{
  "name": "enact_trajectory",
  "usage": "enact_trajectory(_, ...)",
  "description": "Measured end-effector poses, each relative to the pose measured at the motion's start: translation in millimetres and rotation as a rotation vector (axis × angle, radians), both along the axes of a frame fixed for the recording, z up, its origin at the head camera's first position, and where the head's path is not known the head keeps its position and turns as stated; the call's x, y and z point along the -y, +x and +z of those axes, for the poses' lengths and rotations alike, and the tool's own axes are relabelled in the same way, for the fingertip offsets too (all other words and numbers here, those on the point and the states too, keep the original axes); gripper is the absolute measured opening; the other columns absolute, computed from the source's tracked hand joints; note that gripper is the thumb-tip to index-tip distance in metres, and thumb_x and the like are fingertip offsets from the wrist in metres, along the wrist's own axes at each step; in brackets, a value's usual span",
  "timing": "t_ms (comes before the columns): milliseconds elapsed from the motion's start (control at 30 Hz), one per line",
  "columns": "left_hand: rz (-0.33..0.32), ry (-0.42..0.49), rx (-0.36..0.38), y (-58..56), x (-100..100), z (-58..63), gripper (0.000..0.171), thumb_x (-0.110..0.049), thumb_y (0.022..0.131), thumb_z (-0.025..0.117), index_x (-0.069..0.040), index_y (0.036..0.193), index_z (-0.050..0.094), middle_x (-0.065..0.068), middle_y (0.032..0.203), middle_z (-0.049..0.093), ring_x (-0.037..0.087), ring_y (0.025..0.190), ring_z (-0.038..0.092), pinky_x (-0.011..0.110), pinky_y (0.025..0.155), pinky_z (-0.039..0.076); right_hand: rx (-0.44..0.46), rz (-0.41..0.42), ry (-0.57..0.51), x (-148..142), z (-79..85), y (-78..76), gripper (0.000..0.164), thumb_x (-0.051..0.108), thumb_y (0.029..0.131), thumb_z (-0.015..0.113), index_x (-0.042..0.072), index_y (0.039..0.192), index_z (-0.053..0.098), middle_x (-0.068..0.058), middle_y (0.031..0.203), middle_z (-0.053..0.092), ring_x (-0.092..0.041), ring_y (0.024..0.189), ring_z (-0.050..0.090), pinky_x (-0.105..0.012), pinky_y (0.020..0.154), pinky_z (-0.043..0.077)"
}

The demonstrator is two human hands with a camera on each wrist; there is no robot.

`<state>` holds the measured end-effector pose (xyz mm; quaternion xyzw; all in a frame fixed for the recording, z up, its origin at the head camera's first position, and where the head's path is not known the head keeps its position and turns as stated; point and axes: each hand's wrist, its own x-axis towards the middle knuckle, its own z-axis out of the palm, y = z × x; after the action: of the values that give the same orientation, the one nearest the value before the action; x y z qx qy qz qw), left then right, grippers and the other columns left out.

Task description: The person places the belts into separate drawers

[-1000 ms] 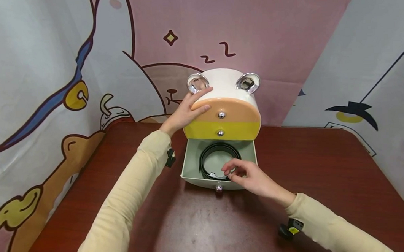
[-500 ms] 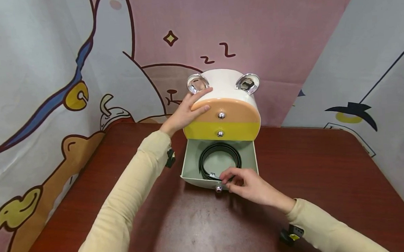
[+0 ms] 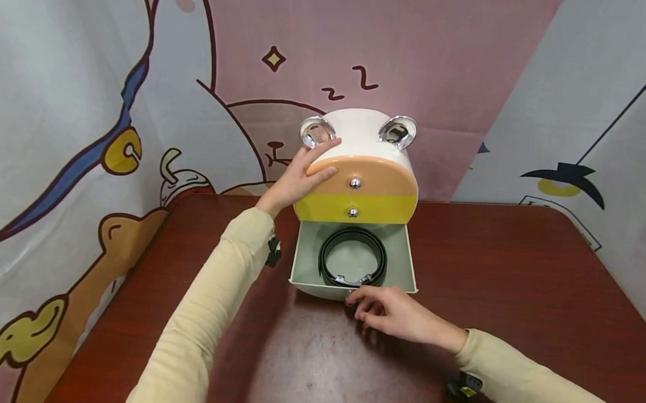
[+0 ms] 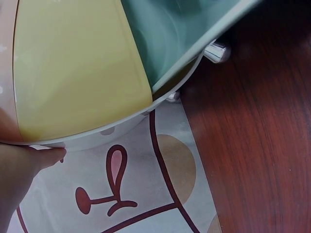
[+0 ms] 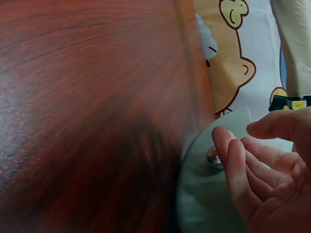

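Note:
A small rounded cabinet [image 3: 360, 135] with a white top and chrome ears stands on the table. Its peach and yellow drawers [image 3: 375, 210] are closed, while the pale green bottom drawer [image 3: 397, 264] is pulled out. In that drawer lies a coiled black belt [image 3: 379, 247] with a metal buckle [image 3: 349, 280]. My left hand [image 3: 302, 173] rests on the cabinet's upper left, fingers on top and thumb on the front. My right hand [image 3: 391, 310] is at the green drawer's front, fingers loosely bent beside its chrome knob [image 5: 214, 158]; it holds nothing.
The dark red-brown wooden table [image 3: 501, 259] extends on both sides of the cabinet and in front of it. A cartoon-printed cloth [image 3: 430, 50] hangs close behind and along the sides.
My right hand has left the belt buckle and moved down over the drawer's front edge to the knob. The belt stays coiled in the drawer. My left hand has not moved.

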<state>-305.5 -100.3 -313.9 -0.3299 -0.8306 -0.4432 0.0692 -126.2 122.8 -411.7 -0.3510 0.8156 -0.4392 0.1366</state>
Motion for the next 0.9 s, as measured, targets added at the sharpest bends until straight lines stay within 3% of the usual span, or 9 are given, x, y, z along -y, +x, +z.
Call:
enact_trajectory(200,-0.002,-0.001,0.006,0.2,-0.8,0.1,0.052,-0.036,0.087,0.056,-0.041,0.134,0.036,0.000,0.128,0.033,0.011,0.108,0.033,0.032,0.092,0.028,-0.031,-0.022,0.031,0.7,-9.7,-1.1,0.024,0.001,0.084,0.057,0.006,0.108,0.057,-0.007,0.081,0.065,-0.015,0.061,0.062,-0.023,0.055,0.048)
enact_trajectory(300,0.000,-0.004,0.006,0.0,-0.6,0.0,0.052,-0.036,0.087,0.056,-0.041,0.134,0.035,0.000,0.127,0.033,0.012,0.106,0.033,0.032,0.091,0.029,-0.091,-0.045,0.057,1.2,-12.1,-1.6,0.025,0.004,0.083,0.059,0.009,0.107,0.058,-0.004,0.078,0.065,-0.010,0.059,0.061,-0.021,0.054,0.047)
enact_trajectory(567,0.002,-0.010,0.026,0.3,0.6,1.6,0.053,-0.036,0.087,0.056,-0.042,0.135,0.034,0.000,0.128,0.032,0.013,0.106,0.031,0.038,0.091,0.027,-0.308,-0.100,0.082,4.5,-19.0,-1.9,0.026,0.011,0.080,0.065,0.014,0.105,0.059,0.004,0.075,0.066,0.005,0.057,0.055,-0.017,0.053,0.045)
enact_trajectory(700,-0.010,0.000,0.042,-0.4,0.4,1.5,0.053,-0.035,0.087,0.056,-0.041,0.135,0.033,0.002,0.128,0.032,0.015,0.106,0.030,0.040,0.091,0.027,-0.437,-0.147,0.095,6.5,-23.4,-1.8,0.026,0.011,0.077,0.068,0.015,0.102,0.061,0.007,0.080,0.066,0.005,0.062,0.056,-0.019,0.056,0.046)
enact_trajectory(900,0.011,-0.015,0.040,0.2,0.3,0.1,0.051,-0.041,0.086,0.054,-0.047,0.133,0.033,-0.001,0.122,0.034,0.012,0.103,0.031,0.036,0.089,0.029,-0.634,-0.214,0.099,11.0,-29.7,-2.6,0.023,0.009,0.075,0.070,0.017,0.095,0.063,0.011,0.079,0.064,0.003,0.066,0.055,-0.021,0.054,0.045)
